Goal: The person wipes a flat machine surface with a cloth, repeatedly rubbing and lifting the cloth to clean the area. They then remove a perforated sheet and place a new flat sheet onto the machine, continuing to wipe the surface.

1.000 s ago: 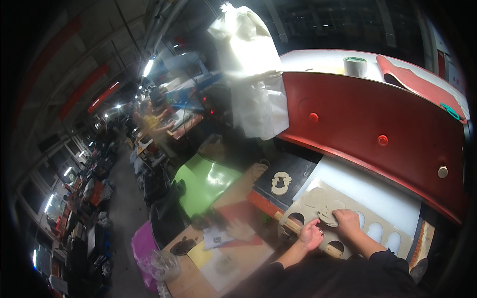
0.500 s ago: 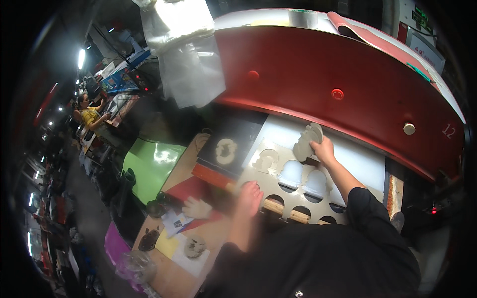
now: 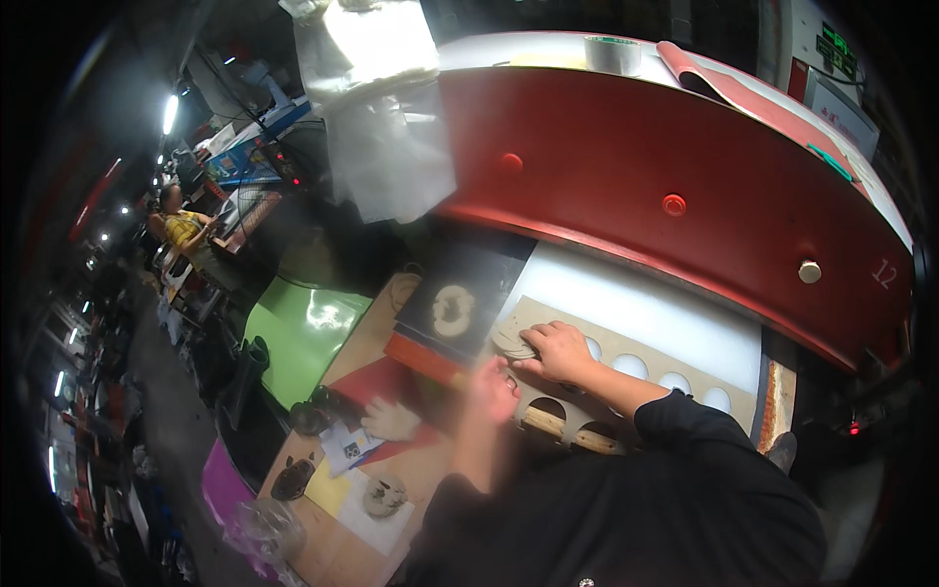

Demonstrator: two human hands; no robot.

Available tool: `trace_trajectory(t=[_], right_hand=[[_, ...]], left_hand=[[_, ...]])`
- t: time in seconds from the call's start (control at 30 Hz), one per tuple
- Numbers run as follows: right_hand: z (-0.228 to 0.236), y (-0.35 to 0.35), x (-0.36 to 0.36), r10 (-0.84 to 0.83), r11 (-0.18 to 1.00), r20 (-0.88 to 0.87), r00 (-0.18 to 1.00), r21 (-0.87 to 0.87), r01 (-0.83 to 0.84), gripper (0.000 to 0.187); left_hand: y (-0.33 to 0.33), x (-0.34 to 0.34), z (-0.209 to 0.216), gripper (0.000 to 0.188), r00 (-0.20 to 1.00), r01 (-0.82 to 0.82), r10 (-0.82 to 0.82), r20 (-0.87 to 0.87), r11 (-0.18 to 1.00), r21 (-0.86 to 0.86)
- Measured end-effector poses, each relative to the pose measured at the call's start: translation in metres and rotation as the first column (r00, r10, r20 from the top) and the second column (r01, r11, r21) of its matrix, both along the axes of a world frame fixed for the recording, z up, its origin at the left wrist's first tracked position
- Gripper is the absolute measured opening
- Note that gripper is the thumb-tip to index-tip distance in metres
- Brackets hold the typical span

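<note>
My right hand [image 3: 559, 352] is closed on a small stack of beige cut-out pieces [image 3: 510, 340], low over the left end of a beige sheet [image 3: 611, 354]. Rounded holes run along that sheet in rows, with white showing through those at the back and wood under some at the front. Beside the sheet's left edge is my left hand [image 3: 495, 391], somewhat blurred, its fingers apart and close to the stack. I see nothing held in it. Under the sheet lies a white board [image 3: 636, 289].
A red machine front [image 3: 606, 157] with buttons spans the far side. Left of the sheet, a dark board [image 3: 479, 264] bears a beige ring-shaped piece [image 3: 453, 310]. A wooden table [image 3: 323, 543] holds a white glove [image 3: 391, 419] and another beige piece [image 3: 383, 495]. Another person [image 3: 186, 230] sits far left.
My right hand has come left and nearer with the beige pieces, down to the sheet's left end. My left hand stays near the sheet's left edge, its fingers turned toward the stack.
</note>
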State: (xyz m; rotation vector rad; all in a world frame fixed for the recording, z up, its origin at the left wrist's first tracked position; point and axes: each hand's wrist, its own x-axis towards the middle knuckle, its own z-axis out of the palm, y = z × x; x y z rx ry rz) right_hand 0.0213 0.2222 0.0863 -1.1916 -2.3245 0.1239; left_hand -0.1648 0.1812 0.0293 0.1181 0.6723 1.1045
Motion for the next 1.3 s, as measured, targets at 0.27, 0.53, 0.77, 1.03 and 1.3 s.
trace_trajectory(t=[0.27, 0.53, 0.77, 1.03, 1.3], right_hand=[[-0.011, 0.034, 0.021, -0.229, 0.939, -0.140, 0.963, -0.292, 0.181, 0.034], [0.006, 0.047, 0.114, -0.642, 0.759, -0.766, 0.025, -0.640, -0.121, 0.032], [0.021, -0.017, 0.205, -0.526, 0.781, -0.429, 0.734, 0.099, 0.617, 0.021], [-0.021, -0.150, 0.232, -0.576, 0.816, -0.088, 0.813, 0.009, 0.578, 0.046], [-0.037, -0.283, 0.252, -0.988, 0.155, -0.004, 0.156, -0.150, 0.976, 0.061]], left_hand=[[0.002, 0.005, -0.006, 0.027, 0.999, 0.004, -0.010, 0.042, 0.990, 0.141], [0.003, 0.009, 0.007, 0.032, 0.996, 0.018, -0.013, -0.091, 0.998, 0.062], [-0.008, 0.009, 0.004, 0.031, 0.784, 0.209, -0.082, -0.615, 0.968, 0.138], [-0.004, 0.012, 0.005, 0.061, -0.453, 0.486, 0.617, -0.643, 0.776, 0.402], [0.008, 0.025, -0.021, 0.062, -0.465, 0.256, 0.454, -0.760, 0.891, 0.375]])
